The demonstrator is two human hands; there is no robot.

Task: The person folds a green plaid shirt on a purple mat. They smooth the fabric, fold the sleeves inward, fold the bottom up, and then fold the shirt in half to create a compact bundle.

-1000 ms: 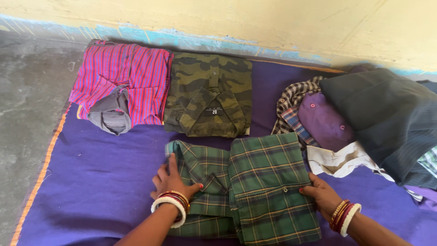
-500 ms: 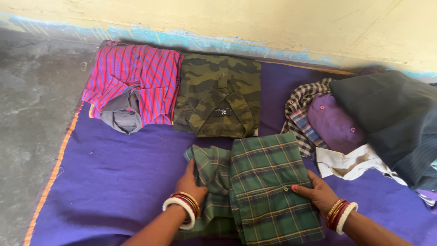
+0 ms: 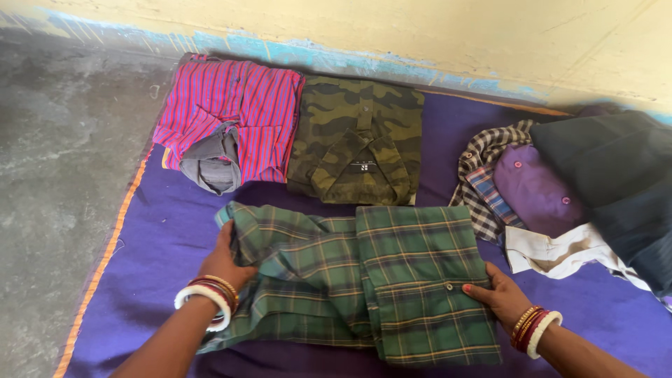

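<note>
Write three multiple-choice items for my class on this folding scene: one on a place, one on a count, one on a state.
1. Where does the camouflage shirt lie?
A. Right of the pink striped shirt
B. Under the green plaid shirt
C. On the bare concrete floor

2. How many folded shirts lie side by side along the wall?
A. Two
B. Four
C. Five

3. What is the state of the green plaid shirt?
A. Hanging up
B. Partly folded, with both hands on it
C. Rolled into a ball

Answers:
1 A: the two lie edge to edge on the purple mat.
2 A: only the pink striped and the camouflage one lie there.
3 B: the left hand grips its bunched left side and the right hand presses its right edge.
</note>
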